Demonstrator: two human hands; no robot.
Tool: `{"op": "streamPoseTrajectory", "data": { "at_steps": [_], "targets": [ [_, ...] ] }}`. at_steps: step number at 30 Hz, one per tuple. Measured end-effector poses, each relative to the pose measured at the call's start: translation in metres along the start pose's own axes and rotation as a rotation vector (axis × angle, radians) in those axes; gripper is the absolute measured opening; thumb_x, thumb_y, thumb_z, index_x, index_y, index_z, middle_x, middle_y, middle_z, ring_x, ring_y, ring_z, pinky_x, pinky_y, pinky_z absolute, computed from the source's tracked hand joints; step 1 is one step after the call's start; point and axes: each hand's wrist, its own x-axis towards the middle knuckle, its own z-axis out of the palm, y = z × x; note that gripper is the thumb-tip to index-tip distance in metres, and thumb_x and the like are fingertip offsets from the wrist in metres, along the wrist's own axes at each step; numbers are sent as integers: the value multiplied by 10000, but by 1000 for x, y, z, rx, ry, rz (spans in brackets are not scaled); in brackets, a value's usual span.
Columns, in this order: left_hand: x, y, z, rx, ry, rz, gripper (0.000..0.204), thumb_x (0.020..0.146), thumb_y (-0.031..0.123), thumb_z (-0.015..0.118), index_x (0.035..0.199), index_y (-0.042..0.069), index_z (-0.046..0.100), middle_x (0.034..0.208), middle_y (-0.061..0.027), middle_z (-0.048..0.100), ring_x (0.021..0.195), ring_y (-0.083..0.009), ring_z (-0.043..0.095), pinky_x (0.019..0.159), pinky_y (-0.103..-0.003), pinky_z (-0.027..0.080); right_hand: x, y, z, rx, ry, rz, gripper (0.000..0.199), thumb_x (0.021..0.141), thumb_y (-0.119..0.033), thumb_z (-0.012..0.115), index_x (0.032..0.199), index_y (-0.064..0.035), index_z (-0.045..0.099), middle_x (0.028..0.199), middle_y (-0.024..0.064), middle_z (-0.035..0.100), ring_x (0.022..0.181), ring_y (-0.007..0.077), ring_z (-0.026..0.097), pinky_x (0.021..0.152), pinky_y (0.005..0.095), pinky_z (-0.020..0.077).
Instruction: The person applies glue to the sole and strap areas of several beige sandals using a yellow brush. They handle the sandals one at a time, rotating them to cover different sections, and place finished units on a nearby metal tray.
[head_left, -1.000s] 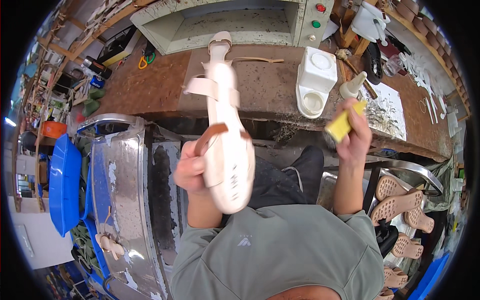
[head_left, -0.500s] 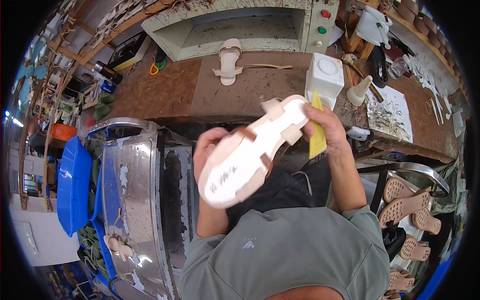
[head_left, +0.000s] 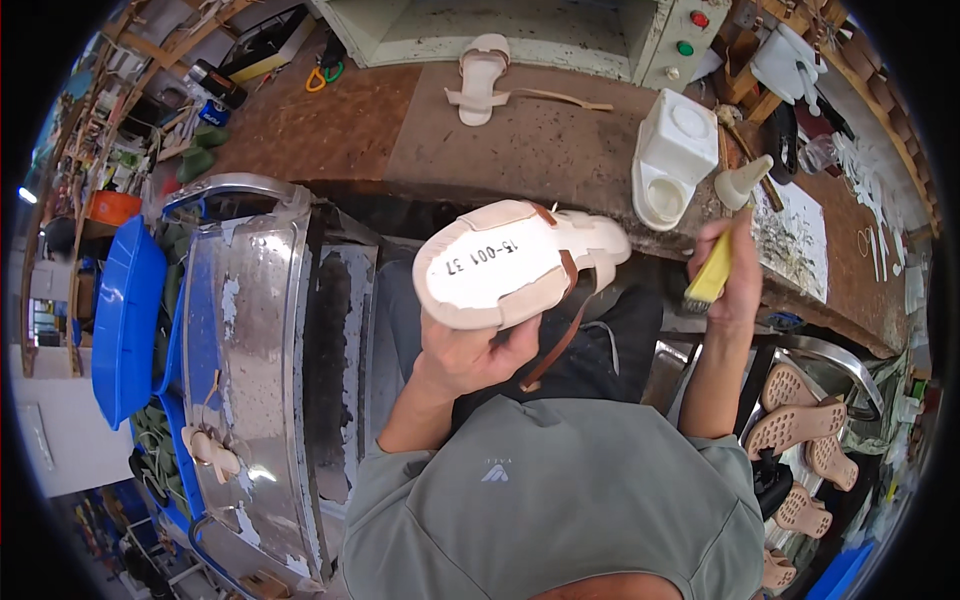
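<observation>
My left hand [head_left: 475, 355] grips a beige sandal upper [head_left: 520, 230] from below, around its toe end. The white underside faces up with dark markings on it, and a brown strap [head_left: 560, 345] dangles beside it. Off to the right, my right hand [head_left: 740, 275] is closed on a yellow flat brush [head_left: 712, 268] with dark bristles pointing down. The brush is apart from the upper, by the bench's front edge. Just beyond it stands a white container [head_left: 655, 180] with a round well at its near end. A cream cone-shaped piece [head_left: 742, 183] is close by.
Another beige sandal upper [head_left: 485, 85] lies on the brown bench [head_left: 330, 120], before a pale green machine [head_left: 490, 35]. Scissors [head_left: 322, 76] lie at the back left. A worn metal stand [head_left: 250, 370] and blue bin [head_left: 132, 320] stand left; tan soles [head_left: 795, 428] are stacked right.
The right hand has moved right with the brush, away from the upper. The left hand has turned the upper so its narrow end points right, and now holds it from underneath.
</observation>
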Motion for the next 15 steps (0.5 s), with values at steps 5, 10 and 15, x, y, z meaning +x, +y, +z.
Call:
{"op": "streamPoseTrajectory", "data": {
  "at_steps": [5,10,15],
  "targets": [
    [0,14,14,19,-32,-6,263,656,55,652,915,19,679,975,-129,656,951,-312,624,886,-426,450,-27,-14,77,-436,-495,-703,282,826,-253,615,891,19,648,807,133,646,682,201,592,606,320,473],
    [13,23,11,-69,-67,-66,269,688,120,662,940,30,671,1012,-134,645,994,-338,605,924,-468,422,-39,-33,89,-748,-788,-1032,214,691,-124,690,895,-60,685,919,59,661,787,180,584,685,319,429],
    [6,25,16,-211,-10,-142,323,710,72,616,1027,32,664,1066,-144,628,1037,-348,581,961,-458,382,-36,-29,82,-737,-672,-1045,205,663,-141,712,858,-82,687,874,33,663,740,171,557,659,318,395]
  ]
}}
